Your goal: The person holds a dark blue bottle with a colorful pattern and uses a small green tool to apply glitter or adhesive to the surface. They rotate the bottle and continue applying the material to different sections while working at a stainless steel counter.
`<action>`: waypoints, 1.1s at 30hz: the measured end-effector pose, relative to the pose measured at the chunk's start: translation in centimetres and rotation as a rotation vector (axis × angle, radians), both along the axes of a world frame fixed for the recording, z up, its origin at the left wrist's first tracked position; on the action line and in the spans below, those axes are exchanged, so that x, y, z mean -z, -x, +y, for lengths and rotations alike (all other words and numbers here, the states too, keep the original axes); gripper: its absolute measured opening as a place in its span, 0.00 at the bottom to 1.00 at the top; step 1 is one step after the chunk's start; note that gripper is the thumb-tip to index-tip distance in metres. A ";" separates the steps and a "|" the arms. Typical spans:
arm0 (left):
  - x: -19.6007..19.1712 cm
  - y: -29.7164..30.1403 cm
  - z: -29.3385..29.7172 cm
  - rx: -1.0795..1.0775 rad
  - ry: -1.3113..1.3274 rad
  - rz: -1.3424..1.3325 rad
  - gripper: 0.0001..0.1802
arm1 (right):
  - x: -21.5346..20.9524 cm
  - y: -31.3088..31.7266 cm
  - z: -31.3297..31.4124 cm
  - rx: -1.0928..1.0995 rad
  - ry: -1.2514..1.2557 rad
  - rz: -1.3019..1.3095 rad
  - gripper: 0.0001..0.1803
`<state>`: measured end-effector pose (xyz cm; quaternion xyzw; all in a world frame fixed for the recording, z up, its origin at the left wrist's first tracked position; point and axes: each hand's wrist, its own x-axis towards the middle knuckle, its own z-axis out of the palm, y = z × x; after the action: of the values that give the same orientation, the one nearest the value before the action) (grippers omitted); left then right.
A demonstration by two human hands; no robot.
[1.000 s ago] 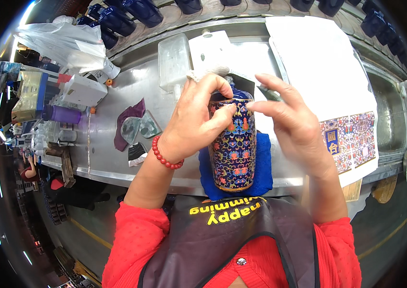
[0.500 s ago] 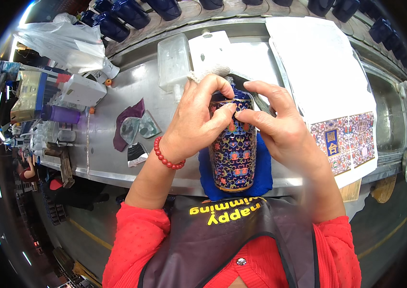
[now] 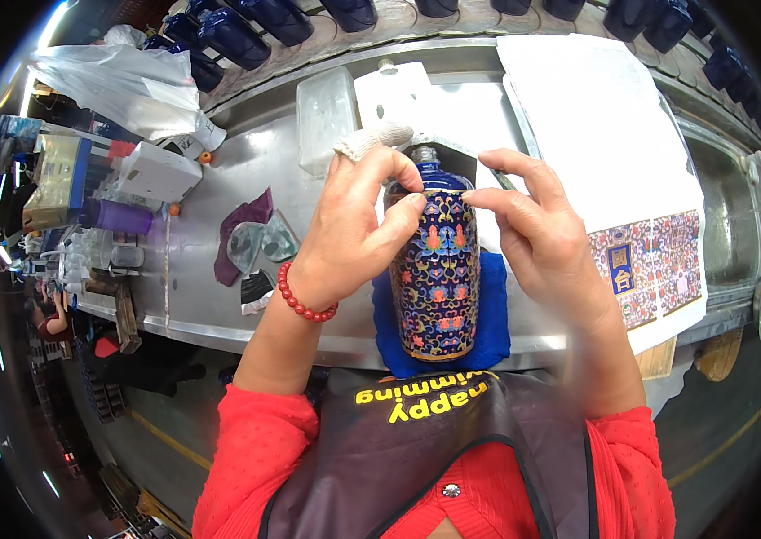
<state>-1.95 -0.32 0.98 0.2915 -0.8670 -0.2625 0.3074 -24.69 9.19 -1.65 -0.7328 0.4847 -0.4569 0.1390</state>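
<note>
A dark blue bottle wrapped in a colourful floral decal lies on a folded blue cloth, its neck pointing away from me. My left hand, with a red bead bracelet, pinches at the decal's upper left edge by the shoulder, thumb and forefinger close together. A whitish cover sits on one of its fingers. At the upper right edge, my right hand touches the decal with its thumb tip; the forefinger is raised apart. A thin dark strip shows between its fingers, its kind unclear.
Printed floral decal sheets and white paper lie right, beside a metal sink. A clear plastic box stands behind. Purple cloth and translucent pieces lie left. Blue bottles line a conveyor at the back.
My hands have parted from the bottle's middle to either side of its shoulder. More of the neck and the upper decal shows. Bottles along the back have shifted right.
</note>
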 end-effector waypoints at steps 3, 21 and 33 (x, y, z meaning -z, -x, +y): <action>-0.4 -0.1 0.1 0.002 -0.166 -0.025 0.06 | 0.1 0.0 -0.1 -0.008 0.005 0.005 0.26; 0.8 -2.5 -0.1 0.125 -0.154 0.082 0.05 | -0.4 -1.1 0.1 -0.047 -0.013 0.030 0.30; 1.5 -2.7 2.5 -0.020 0.203 0.189 0.16 | -0.6 -1.9 0.2 -0.050 0.041 0.127 0.27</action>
<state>0.70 2.21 -0.51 0.2415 -0.8533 -0.1965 0.4183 -22.75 9.41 -1.08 -0.7747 0.4647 -0.4159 0.1041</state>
